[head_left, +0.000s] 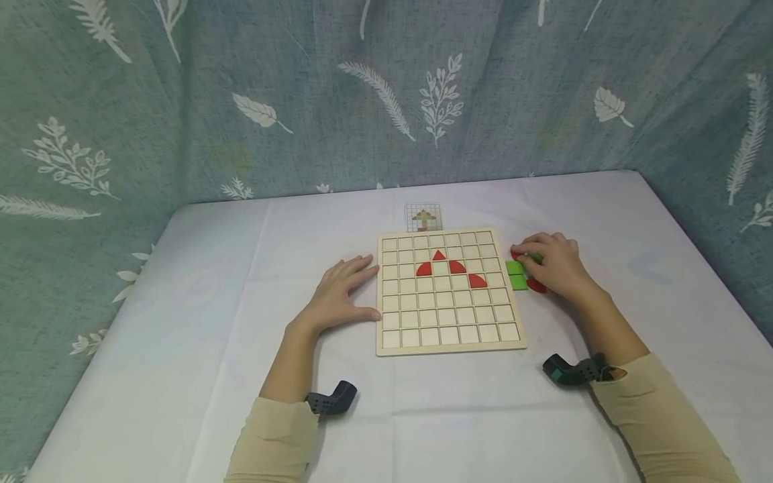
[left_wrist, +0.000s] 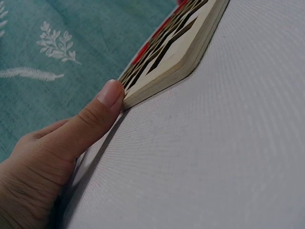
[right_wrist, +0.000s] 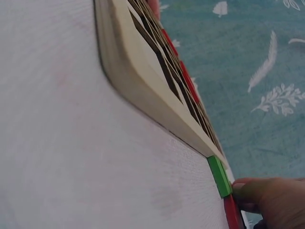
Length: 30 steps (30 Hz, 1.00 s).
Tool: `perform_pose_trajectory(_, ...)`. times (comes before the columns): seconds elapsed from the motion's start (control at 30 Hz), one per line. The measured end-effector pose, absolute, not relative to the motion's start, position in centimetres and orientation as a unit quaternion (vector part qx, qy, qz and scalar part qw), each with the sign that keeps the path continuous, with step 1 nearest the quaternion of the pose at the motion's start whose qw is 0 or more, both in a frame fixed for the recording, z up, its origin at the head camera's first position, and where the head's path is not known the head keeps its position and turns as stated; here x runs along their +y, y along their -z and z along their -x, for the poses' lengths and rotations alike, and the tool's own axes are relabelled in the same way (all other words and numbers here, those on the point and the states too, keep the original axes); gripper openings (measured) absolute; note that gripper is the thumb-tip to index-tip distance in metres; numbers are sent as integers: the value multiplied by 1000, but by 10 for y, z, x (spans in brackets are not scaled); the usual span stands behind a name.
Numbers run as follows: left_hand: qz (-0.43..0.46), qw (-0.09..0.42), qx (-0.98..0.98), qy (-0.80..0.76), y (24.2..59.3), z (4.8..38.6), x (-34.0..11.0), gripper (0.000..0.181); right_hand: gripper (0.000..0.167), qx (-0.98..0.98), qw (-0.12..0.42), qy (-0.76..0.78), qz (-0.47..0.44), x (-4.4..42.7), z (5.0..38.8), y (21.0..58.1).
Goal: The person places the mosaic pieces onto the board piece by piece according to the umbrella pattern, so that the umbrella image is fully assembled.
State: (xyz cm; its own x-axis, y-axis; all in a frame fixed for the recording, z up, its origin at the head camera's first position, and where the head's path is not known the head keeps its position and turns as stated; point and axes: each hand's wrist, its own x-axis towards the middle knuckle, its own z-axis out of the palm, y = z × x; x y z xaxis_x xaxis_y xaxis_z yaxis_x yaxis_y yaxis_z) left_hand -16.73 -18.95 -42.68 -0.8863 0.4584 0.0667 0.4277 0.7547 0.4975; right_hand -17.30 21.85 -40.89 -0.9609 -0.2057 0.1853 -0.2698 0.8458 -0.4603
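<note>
Grid board bearing red pieces lies between the hands.

It is a curtained tabletop set-up; home or studio, I cannot tell. Under left grip & right grip is a white-clothed desk; beyond them & on both sides hangs blue-green curtain w/ white leaf print.

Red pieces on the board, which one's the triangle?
The topmost red piece on the board: its sides are straight, while the other three, lower down, each have a curved edge.
</note>
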Motion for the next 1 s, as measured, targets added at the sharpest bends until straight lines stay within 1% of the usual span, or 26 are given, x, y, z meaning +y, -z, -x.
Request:
perform_pose_trajectory(0.13,-238,30,936,-258,427,167,-190,96,27,-961,55,-250,-109,217,176,407)
perform_pose_trajectory(0.33,-240,29,935,-260,427,167,-189,98,35,-965,29,-245,-89,217,180,404)
perform_pose_trajectory(0.43,-235,34,935,-262,425,166,-188,99,35,-968,26,-234,-87,217,181,404)
perform_pose_trajectory(0.63,-231,43,935,-266,423,166,-188,97,33,-968,32,-234,-80,218,181,404)
perform_pose_trajectory(1.0,-234,39,935,-263,425,167,-189,96,35,-953,52,-285,-86,211,177,397)
